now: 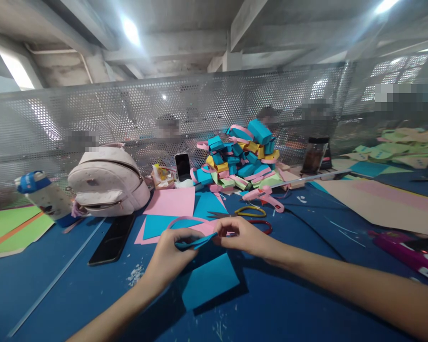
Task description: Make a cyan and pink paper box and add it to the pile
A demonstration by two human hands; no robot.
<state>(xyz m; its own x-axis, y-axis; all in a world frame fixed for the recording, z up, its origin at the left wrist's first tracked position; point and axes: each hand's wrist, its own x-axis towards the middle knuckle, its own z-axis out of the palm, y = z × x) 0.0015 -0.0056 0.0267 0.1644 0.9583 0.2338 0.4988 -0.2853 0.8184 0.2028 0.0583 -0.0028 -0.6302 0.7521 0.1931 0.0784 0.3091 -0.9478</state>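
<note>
My left hand (176,251) is closed round a folded piece of blue paper (199,242), thumb and fingers on its left part. The fingertips of my right hand (237,232) pinch together at the right end of the same piece. Just below lies a blue paper panel (210,282), casting a shadow on the table; I cannot tell whether it joins the held piece. Behind my fingers arches a pink paper strip (189,219). Scissors with yellow handles (250,210) and another pair with red handles (266,227) lie beyond my right hand, partly hidden.
A pink glue gun (266,195) rests in front of a heap of small paper baskets (238,159). Pink paper sheets (171,199), a black phone (113,240), a backpack (107,180) and a bottle (48,197) stand left. At right lies a magenta tool (403,251). A perforated metal screen (139,109) closes the back.
</note>
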